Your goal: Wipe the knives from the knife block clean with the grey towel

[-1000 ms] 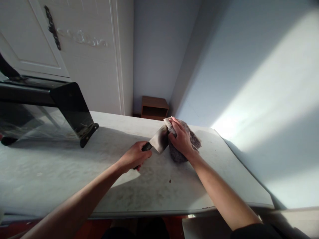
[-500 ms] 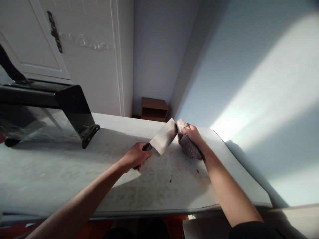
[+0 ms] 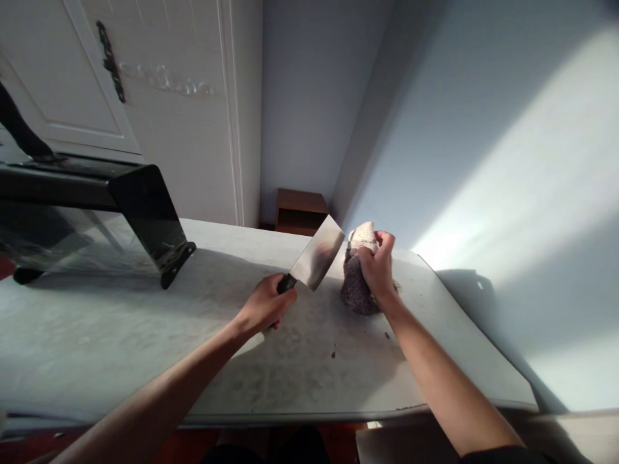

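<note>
My left hand (image 3: 269,301) is closed around the black handle of a cleaver (image 3: 319,254). Its broad steel blade points up and to the right, a little apart from the cloth. My right hand (image 3: 380,265) grips a bunched cloth (image 3: 356,287), dark grey-purple and fuzzy below, whitish at its upper end. The thumb presses on the near side of the cloth while the other fingers are partly hidden behind it. Both hands are above the right part of a pale, stained tabletop (image 3: 294,380).
A black-framed stand with clear panels (image 3: 140,212) occupies the left of the table, with a black handle (image 3: 22,125) on top. Small dark bits (image 3: 333,352) lie on the tabletop. Beyond are a white cabinet (image 3: 178,142), a brown wooden box (image 3: 300,209) and a pale wall (image 3: 483,161) at right.
The right hand has turned the cloth more upright, raising its whitish end. The cleaver has moved slightly up, and its blade has come away from the cloth.
</note>
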A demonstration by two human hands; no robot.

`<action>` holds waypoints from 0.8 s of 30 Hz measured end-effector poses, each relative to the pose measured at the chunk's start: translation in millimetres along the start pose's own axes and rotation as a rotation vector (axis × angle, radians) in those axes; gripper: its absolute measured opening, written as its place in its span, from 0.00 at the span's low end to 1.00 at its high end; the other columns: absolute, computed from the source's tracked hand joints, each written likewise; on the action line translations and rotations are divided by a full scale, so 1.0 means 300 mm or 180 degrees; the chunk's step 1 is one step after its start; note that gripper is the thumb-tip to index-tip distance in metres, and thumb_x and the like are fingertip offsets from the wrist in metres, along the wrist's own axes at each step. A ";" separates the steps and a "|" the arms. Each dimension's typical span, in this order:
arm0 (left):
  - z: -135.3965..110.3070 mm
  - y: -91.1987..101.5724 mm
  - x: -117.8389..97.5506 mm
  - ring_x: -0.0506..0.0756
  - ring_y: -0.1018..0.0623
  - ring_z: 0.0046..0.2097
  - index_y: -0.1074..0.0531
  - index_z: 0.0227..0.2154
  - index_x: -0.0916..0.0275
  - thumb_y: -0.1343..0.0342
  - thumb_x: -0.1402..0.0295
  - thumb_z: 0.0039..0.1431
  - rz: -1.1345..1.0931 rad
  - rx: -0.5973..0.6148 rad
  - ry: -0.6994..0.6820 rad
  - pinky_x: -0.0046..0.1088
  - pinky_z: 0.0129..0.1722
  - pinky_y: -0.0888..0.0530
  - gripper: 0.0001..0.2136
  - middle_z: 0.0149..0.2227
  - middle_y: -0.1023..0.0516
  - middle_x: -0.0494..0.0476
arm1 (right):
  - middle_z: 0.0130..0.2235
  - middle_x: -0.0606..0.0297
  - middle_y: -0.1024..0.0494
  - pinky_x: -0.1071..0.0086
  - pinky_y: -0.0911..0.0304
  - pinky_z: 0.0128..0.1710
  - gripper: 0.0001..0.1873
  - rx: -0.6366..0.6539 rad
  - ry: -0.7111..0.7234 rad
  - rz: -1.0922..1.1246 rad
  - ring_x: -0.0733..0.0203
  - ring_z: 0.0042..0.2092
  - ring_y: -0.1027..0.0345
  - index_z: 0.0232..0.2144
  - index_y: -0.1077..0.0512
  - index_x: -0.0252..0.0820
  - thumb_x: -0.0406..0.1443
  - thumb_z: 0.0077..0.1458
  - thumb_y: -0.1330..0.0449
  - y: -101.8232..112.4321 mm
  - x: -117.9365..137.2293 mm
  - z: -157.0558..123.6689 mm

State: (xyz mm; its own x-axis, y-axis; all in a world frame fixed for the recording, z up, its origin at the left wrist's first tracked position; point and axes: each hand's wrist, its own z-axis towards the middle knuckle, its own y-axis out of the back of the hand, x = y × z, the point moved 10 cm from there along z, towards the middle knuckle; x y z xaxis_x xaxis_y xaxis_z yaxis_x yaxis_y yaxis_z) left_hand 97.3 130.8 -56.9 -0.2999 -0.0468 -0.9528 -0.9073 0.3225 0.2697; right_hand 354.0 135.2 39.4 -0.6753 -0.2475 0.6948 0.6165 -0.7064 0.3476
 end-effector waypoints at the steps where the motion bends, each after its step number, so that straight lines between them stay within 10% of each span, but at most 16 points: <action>1: -0.002 0.003 -0.002 0.47 0.37 0.15 0.34 0.30 0.61 0.48 0.65 0.51 0.0000 -0.0049 -0.0034 0.20 0.13 0.39 0.05 0.16 0.39 0.43 | 0.46 0.57 0.29 0.52 0.37 0.50 0.17 0.0183 0.0333 -0.0019 0.51 0.48 0.34 0.46 0.39 0.45 0.35 0.52 0.47 -0.025 0.062 -0.022; 10: -0.029 0.050 -0.083 0.49 0.33 0.23 0.37 0.26 0.60 0.49 0.66 0.53 0.0508 -0.0586 -0.0481 0.22 0.22 0.39 0.04 0.21 0.35 0.46 | 0.54 0.58 0.31 0.56 0.32 0.53 0.19 0.1159 0.1913 0.0182 0.53 0.54 0.33 0.50 0.29 0.51 0.30 0.58 0.45 -0.142 0.351 -0.260; 24: -0.037 0.039 -0.099 0.52 0.30 0.29 0.37 0.30 0.60 0.51 0.67 0.56 0.0884 -0.0788 -0.0842 0.24 0.28 0.38 0.03 0.27 0.27 0.51 | 0.51 0.58 0.31 0.55 0.30 0.49 0.21 0.1448 0.2066 0.0165 0.53 0.52 0.34 0.50 0.27 0.53 0.28 0.56 0.44 -0.188 0.393 -0.327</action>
State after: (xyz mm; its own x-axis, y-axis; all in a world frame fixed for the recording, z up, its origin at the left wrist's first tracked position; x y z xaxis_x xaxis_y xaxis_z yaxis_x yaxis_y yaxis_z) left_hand 92.2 125.4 -24.0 -0.4855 0.2630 -0.8337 -0.8559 0.0515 0.5146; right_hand 199.8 80.8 39.9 -0.6559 -0.7087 0.2600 0.6640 -0.3778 0.6453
